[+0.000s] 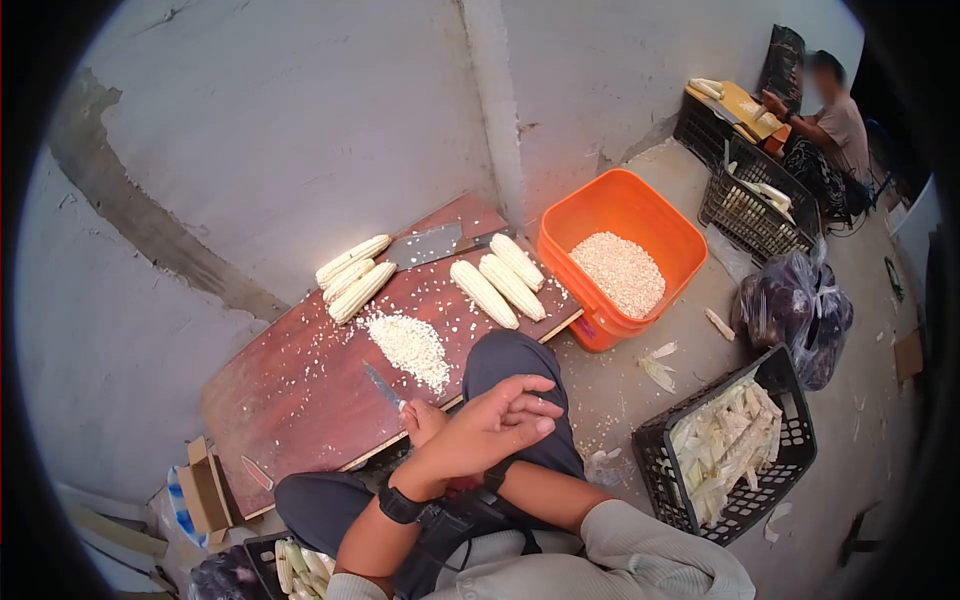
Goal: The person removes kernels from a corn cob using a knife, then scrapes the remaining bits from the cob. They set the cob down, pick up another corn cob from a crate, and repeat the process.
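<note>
My forearms cross in front of my lap, left over right. My right hand (427, 422) is closed around the handle of a small knife (382, 384), its blade pointing up and left over the board's near edge. My left hand (500, 425) is empty, fingers loosely curled and apart, above my knee. Beyond the knife lies a heap of cut white corn kernels (410, 348) on the reddish-brown board (290, 400). Three peeled corn cobs (360, 290) rest left of a cleaver (425, 246); three more cobs (510, 280) lie to its right.
An orange bucket (690, 235) partly filled with kernels stands at the board's right end. Husks fill a black crate (650, 455). Behind it are a tied plastic bag (795, 315) and another crate (745, 215). A co-worker (840, 135) sits by a yellow board (735, 105). A cardboard box (207, 490) stands lower left.
</note>
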`<state>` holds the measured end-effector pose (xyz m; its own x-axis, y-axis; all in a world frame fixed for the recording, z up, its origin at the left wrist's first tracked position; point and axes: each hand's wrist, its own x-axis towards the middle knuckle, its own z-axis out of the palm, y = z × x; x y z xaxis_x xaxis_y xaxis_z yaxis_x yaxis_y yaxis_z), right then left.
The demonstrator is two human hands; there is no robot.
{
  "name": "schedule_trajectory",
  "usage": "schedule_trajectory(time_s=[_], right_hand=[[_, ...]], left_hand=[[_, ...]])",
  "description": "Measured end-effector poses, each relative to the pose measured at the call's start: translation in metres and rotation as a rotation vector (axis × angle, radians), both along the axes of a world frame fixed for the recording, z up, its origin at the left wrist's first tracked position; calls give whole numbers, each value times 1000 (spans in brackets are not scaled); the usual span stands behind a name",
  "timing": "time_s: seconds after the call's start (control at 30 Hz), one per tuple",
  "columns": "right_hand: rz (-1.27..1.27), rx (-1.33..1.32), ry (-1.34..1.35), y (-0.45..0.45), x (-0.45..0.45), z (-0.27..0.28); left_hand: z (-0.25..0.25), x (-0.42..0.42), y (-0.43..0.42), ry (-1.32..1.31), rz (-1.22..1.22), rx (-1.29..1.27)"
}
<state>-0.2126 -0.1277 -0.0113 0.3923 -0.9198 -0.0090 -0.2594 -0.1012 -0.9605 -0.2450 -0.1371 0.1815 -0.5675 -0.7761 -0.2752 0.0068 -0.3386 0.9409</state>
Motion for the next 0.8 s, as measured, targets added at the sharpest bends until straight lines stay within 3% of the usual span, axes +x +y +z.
schedule_trajectory(time_s=[0.17,0.2,0.33,0.43,0.53,0.57,0.67,0.8], right_hand=[[123,25,142,-9,-18,21],[145,-38,110,-22,-26,46],[17,63,38,-66,-19,63],[-66,-87,71,-105,-14,75],[-43,-145,40,-152,-9,83],[-11,-148,16,-163,-9,87],[-63,-66,43,-207,3,44],[-89,99,12,-223,13,1]], left_hand=[[-21,93,11,-90,351,61],[-26,113,17,-109,458,89],[-59,197,54,-165,833,185],[-82,242,88,-129,947,242],[-129,284,122,103,1120,348],[-166,307,130,278,1309,479],[-175,301,115,-138,1359,289],[-173,284,82,-223,1198,424]])
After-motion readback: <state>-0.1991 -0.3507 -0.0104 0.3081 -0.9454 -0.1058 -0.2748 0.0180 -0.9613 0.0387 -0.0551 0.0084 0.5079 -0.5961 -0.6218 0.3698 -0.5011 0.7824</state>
